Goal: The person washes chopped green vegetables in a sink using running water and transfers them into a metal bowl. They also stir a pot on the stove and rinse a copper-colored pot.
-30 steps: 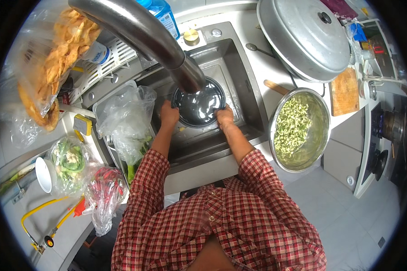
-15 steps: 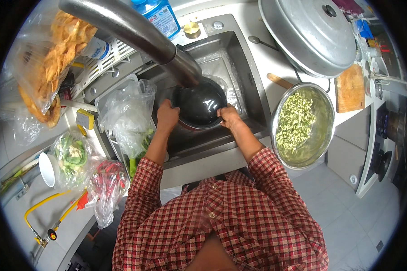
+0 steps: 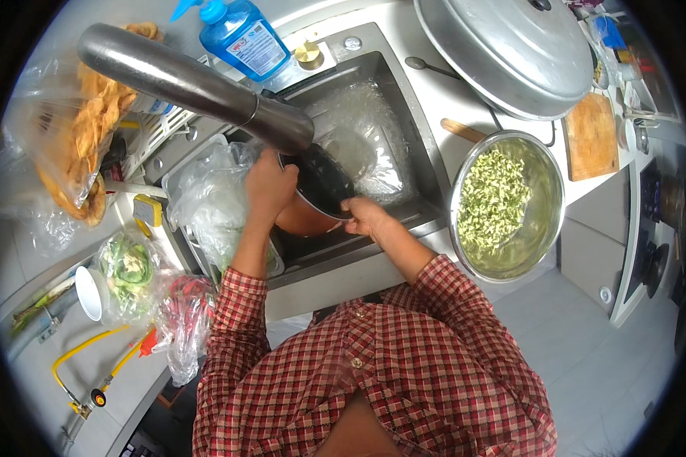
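Observation:
My left hand (image 3: 270, 186) and my right hand (image 3: 367, 218) grip opposite sides of a round pot (image 3: 303, 215), dark inside and copper-coloured outside. The pot is tilted over the sink, its mouth facing away from me and to the right. Water splashes and spreads across the floor of the dark grey sink (image 3: 425, 164) beyond it. The thick metal faucet (image 3: 183, 72) reaches over the pot's far side, and its spout end is just above my left hand. Part of the pot's rim is hidden under the faucet and my fingers.
Right of the sink, a metal bowl (image 3: 550, 221) holds chopped green vegetable, near a cutting board (image 3: 591, 141) and a large silver lid (image 3: 503, 46). On the left are a plastic bag (image 3: 213, 186), a sponge (image 3: 147, 209) and bagged vegetables (image 3: 126, 266). A blue pump bottle (image 3: 244, 38) stands behind.
The pot has gone from nearly level to steeply tilted, showing its copper-coloured outside. My left hand has risen and my right hand has shifted left and nearer. Water now spreads in the sink.

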### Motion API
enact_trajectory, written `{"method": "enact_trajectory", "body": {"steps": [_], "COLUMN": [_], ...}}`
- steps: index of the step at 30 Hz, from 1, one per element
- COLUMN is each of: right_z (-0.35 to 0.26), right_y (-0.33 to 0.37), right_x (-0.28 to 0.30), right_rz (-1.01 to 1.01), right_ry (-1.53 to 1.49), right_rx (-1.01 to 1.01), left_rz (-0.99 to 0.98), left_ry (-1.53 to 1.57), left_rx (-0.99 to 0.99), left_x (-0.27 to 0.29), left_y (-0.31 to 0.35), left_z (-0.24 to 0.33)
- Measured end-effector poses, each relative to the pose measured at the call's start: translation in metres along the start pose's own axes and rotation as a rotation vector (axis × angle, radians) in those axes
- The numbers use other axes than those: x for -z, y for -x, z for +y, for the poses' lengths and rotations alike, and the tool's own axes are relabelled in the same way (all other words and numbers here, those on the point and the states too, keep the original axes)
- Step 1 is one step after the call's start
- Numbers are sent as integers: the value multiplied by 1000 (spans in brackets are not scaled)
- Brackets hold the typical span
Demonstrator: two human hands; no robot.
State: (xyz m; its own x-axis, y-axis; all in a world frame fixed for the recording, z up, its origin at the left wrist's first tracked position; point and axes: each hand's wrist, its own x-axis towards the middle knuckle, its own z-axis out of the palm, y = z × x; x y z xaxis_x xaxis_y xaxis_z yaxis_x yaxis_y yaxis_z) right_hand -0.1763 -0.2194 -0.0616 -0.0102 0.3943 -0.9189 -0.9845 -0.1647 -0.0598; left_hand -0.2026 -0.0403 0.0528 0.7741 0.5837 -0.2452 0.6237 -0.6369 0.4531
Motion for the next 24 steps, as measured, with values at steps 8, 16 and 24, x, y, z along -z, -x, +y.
{"method": "enact_trajectory", "body": {"steps": [8,16,24], "right_z": [3,-12,-21], "right_y": [18,33,53], "right_x": [-14,-8,-5], "right_rz": [-136,86,488], "right_ry": [-152,2,225], "right_rx": [-75,365,1014], "left_rz": [46,115,100], "left_ry": [-131,196,457], "left_rx": [-75,-10,36], "left_x": [27,25,1], "left_y": [4,15,19], "left_z": [39,26,-2]}}
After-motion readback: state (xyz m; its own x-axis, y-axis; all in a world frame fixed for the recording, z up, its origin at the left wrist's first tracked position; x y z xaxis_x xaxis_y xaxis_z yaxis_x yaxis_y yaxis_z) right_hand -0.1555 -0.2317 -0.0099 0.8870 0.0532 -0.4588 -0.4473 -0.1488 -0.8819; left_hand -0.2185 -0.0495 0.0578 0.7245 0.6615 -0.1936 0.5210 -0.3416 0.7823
